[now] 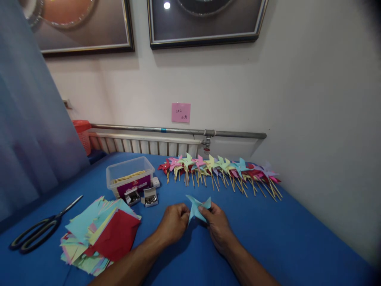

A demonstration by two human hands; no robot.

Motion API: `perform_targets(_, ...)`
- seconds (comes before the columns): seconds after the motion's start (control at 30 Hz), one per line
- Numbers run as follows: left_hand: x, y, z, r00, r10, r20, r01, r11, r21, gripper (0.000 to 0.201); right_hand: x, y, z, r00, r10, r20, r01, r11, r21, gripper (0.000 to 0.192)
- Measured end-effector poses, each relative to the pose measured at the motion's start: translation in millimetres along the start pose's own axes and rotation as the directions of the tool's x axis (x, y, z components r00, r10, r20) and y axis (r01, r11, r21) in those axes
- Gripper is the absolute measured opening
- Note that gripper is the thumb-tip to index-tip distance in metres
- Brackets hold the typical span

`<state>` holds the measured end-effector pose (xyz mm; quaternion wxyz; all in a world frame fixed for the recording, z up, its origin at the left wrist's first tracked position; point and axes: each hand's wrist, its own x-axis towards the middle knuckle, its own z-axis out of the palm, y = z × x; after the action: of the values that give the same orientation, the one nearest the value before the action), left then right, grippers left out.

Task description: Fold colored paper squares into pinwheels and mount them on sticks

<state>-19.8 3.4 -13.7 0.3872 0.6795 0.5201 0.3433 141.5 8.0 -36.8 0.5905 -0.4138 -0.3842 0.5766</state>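
Fingers (184, 212) of both hands pinched on light-blue folded paper (197, 208), forearms converging above blue table (282, 234).

Hidden and cut off

Both framed pictures (205, 20) run past the top edge; writing on the pink note (181, 113) below them is too small; right fingertips hide behind the blue paper (197, 208).

Scissors (38, 232) left of paper stack (99, 234)

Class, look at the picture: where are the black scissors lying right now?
In the head view, the black scissors lie at the far left of the blue table, just left of the stack of coloured paper squares, apart from both hands.
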Motion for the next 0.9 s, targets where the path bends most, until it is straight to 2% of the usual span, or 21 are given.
perform_targets(0.63, -2.0, 3.0, 2.6, 0.998, 0.055, -0.035, -0.052, 0.996, 0.075, 0.017, -6.0, -12.2, 8.4, 0.998, 0.028, -0.063, -0.025, 0.999, 0.043, 0.037)
perform_targets(0.9, -3.6, 6.6, 0.7, 0.997, 0.069, -0.022, -0.067, 0.995, 0.070, 0.018, -3.3, -6.2, 4.5, 0.997, 0.012, -0.079, -0.012, 1.000, 0.004, 0.035)
